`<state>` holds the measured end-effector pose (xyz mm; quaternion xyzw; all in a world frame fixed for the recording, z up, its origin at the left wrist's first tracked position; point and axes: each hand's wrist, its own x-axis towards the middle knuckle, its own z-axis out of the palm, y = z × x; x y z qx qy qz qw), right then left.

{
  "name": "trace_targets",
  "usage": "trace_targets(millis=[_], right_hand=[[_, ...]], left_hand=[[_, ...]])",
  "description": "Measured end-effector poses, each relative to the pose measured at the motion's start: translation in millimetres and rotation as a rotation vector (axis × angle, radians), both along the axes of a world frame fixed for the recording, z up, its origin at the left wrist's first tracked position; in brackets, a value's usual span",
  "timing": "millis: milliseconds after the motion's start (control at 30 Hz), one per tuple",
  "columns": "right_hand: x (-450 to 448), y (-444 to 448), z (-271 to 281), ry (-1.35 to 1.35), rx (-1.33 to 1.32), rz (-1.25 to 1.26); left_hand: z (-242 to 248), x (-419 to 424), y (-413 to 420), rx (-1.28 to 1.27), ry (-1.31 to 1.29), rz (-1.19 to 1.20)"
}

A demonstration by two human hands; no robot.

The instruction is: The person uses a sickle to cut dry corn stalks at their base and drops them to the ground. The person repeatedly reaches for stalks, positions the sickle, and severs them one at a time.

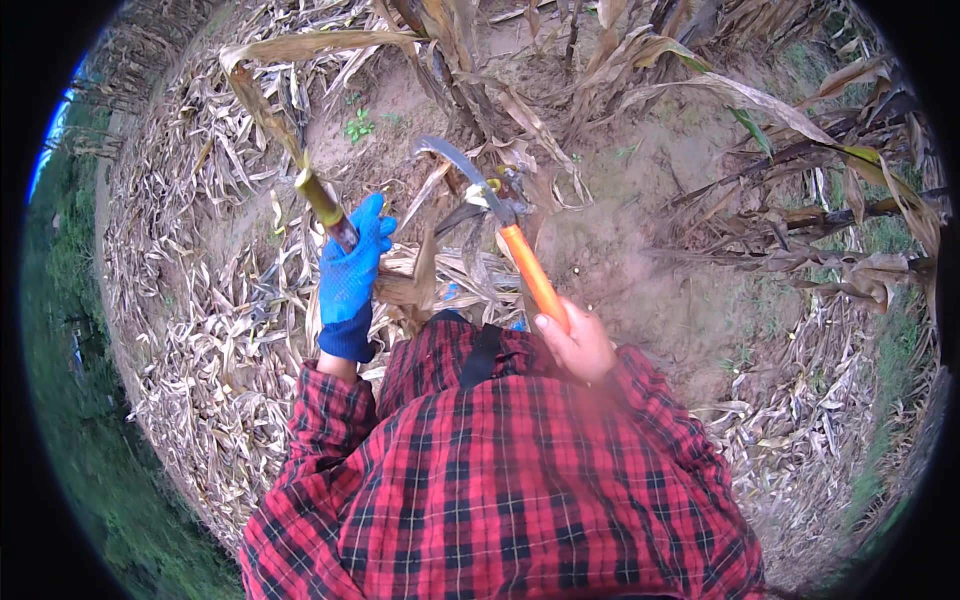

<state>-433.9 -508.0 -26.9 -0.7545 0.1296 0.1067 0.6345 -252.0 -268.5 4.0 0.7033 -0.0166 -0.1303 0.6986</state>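
Note:
My left hand (351,262), in a blue knitted work glove, is closed around a cut plant stalk (322,201), likely maize. The stalk's pale cut end points up and away from me, and a dry leaf bends off near it. My right hand (581,341), ungloved, grips the orange handle (535,277) of a sickle. Its curved metal blade (466,166) points away from me and hooks to the left, over a stalk base with a pale cut face (477,196). Whether the blade touches that base I cannot tell.
Dry standing stalks (457,82) rise ahead. More stalks with drooping leaves (795,217) lean in from the right. Dry leaf litter (202,315) covers the ground at left, and bare soil (622,232) shows at right of the blade. A small green weed (359,126) grows ahead.

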Motion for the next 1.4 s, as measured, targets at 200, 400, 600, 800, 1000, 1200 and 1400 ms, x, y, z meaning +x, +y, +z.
trace_targets(millis=[200, 400, 600, 800, 1000, 1200, 1400], right_hand=[[12.0, -4.2, -1.3, 0.058, 0.159, -0.023], [11.0, -10.0, 9.8, 0.344, 0.668, 0.007], [3.1, -19.5, 6.0, 0.334, 0.959, -0.005], [24.7, -37.1, 18.8, -0.157, 0.673, -0.379], [14.6, -68.1, -28.1, -0.064, -0.080, -0.360], [93.5, -35.2, 129.4, -0.805, 0.366, -0.535], [-14.8, -56.1, -194.8, 0.384, -0.767, 0.096]], left_hand=[[-34.3, -6.8, -72.0, 0.095, -0.067, -0.353], [-82.1, 15.0, -103.1, -0.058, 0.118, -0.457], [-63.8, 7.1, -103.9, 0.091, -0.120, -0.626], [-75.2, 22.1, -51.2, 0.233, -0.146, -0.324], [-5.7, 42.5, -24.5, -0.144, -0.144, -0.102], [12.8, 25.7, -20.4, -0.246, -0.130, -0.065], [72.5, 39.6, -48.8, -0.463, -0.275, 0.017]])
